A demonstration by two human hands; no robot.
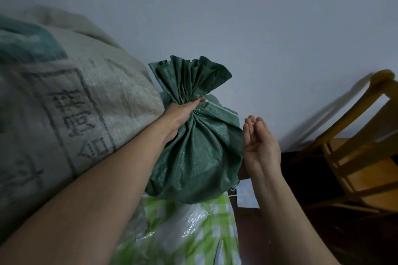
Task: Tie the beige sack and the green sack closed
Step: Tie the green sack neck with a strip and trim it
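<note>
A green woven sack stands in the middle, its mouth gathered into a fanned bunch at the top. My left hand grips the gathered neck just below the fan. Just right of the sack, my right hand hovers with straight fingers, palm up and holding nothing; I cannot tell whether it touches the fabric. A large beige woven sack with dark printed characters fills the left side, leaning beside the green one. Its mouth is out of view.
A wooden chair stands at the right against the pale wall. A green-and-white checked plastic bag lies below the green sack. A white paper piece lies on the dark floor by my right forearm.
</note>
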